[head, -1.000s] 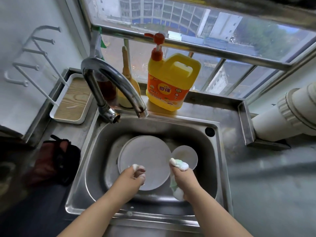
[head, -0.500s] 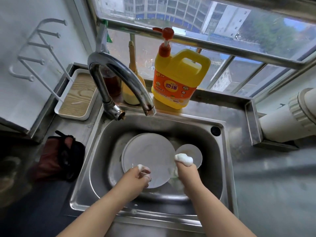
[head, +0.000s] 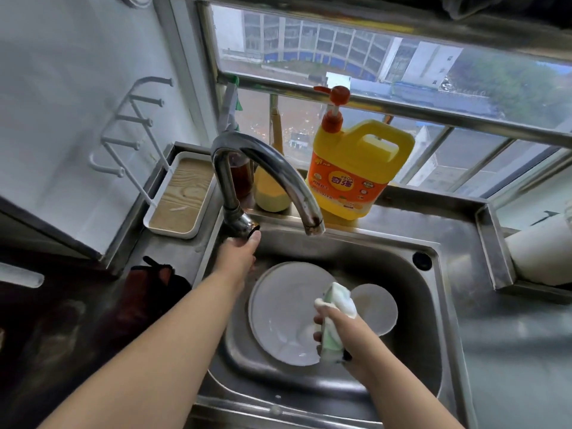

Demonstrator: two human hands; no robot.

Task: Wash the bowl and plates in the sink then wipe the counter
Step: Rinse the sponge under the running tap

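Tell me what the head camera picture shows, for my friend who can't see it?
A person's left hand reaches to the base of the tap while the right hand grips a soapy cloth over white plates in a steel sink. A yellow soap bottle stands by the window behind.

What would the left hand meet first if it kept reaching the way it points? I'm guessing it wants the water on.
The tap's base, right at the left hand fingertips; whether they already touch it is unclear.

Home kitchen — sink (head: pixel 439 305), detergent jug (head: pixel 356 168)
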